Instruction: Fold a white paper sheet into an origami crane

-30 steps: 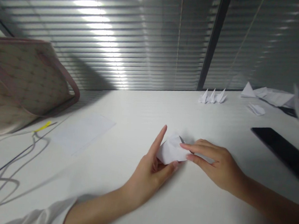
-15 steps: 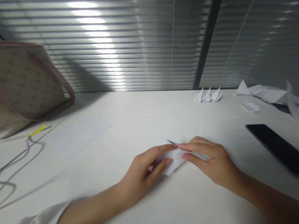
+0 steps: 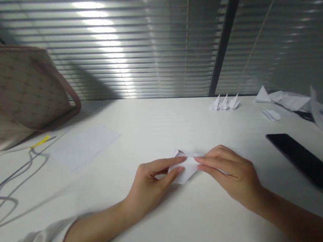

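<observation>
A small piece of folded white paper (image 3: 184, 175) is held between my two hands, just over the white table. My left hand (image 3: 152, 181) grips its left side, thumb and forefinger on the near face. On the right edge, the thumb and fingers of my right hand (image 3: 229, 166) pinch the paper. Along its top edge a fold stands partly open, showing a layered rim. The undersides of the paper and some of my fingers are hidden.
A flat white sheet (image 3: 86, 148) lies left, near tangled cables (image 3: 15, 183) and a patterned bag (image 3: 24, 85). At the back stand three pointed paper figures (image 3: 225, 103). To the right are a black phone (image 3: 303, 159), a folded paper piece (image 3: 271, 115) and loose papers (image 3: 290, 101).
The paper's top edge has turned into view, with its fold showing. My left hand has shifted slightly left, and my right fingers have closed together on the right edge.
</observation>
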The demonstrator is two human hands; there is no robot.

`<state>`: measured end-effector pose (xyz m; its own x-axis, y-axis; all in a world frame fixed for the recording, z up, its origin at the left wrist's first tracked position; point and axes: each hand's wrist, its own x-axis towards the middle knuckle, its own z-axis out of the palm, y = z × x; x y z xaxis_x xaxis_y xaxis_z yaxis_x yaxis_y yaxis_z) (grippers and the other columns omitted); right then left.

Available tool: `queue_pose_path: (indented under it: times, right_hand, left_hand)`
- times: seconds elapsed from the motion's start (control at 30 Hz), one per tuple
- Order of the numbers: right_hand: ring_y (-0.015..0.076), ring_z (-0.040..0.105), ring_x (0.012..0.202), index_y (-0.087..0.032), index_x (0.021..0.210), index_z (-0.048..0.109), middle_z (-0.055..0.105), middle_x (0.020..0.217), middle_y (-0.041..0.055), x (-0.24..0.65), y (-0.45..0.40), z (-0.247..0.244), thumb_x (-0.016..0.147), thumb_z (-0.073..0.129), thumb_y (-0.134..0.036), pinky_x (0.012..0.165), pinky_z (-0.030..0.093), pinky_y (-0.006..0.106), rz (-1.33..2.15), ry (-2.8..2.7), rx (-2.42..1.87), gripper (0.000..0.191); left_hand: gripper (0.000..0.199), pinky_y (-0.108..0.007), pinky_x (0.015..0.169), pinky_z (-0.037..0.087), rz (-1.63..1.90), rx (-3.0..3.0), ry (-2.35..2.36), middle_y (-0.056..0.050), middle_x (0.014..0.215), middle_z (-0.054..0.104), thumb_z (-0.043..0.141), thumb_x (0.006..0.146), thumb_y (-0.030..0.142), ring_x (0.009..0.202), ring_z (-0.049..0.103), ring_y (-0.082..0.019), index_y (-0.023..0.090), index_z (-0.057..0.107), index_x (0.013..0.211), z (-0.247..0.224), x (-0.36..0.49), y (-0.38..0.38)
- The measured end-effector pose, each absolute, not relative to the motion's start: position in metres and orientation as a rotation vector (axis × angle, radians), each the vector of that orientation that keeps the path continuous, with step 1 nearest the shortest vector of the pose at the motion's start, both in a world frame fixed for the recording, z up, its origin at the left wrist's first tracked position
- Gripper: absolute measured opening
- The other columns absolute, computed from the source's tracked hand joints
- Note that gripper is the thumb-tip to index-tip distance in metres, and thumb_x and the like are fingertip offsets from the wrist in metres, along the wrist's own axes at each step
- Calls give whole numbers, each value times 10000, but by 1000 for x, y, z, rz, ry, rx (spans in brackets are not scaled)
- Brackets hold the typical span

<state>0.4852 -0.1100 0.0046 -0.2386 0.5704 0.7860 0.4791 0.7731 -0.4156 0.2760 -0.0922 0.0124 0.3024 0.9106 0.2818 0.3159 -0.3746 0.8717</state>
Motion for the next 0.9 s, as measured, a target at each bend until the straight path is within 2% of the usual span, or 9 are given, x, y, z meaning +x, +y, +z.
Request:
queue_pose_path:
  times: [0.17,0.3,0.5,0.63,0.9]
  right_hand:
    - [156,611,736,-160,955,709,669,799,62,485,-111,4,826,629,-62,638,507,281,62,-1924,-799,180]
    - [151,600,727,-149,889,696,652,769,52,484,-111,7,828,634,-75,636,499,277,59,-1910,-815,115]
    - [156,607,810,-163,931,681,656,858,54,487,-110,10,776,720,-153,731,504,280,21,-1865,-910,160]
    - [142,592,779,-170,898,687,636,841,49,489,-109,9,801,694,-142,686,498,265,-1,-1889,-907,102]
    - [173,586,774,-167,907,663,680,837,47,500,-106,8,834,649,-129,706,461,327,-409,-2124,-815,83]
  left_hand:
    - [172,-156,641,513,1111,1829,1094,25,819,762,728,746,163,689,672,-110,268,767,876,11,275,-92]
    - [192,-154,674,517,1147,1848,1040,28,818,762,712,747,121,716,685,-112,273,771,850,10,275,-92]
    - [203,-147,662,515,1187,1850,1020,23,813,762,692,752,93,723,689,-114,264,774,825,13,275,-91]
    - [186,-149,649,518,1183,1846,1025,20,799,760,691,753,98,707,687,-116,255,775,807,13,276,-90]
    - [130,-192,671,541,1158,1850,1064,16,797,751,684,774,138,707,675,-132,235,766,806,12,276,-91]
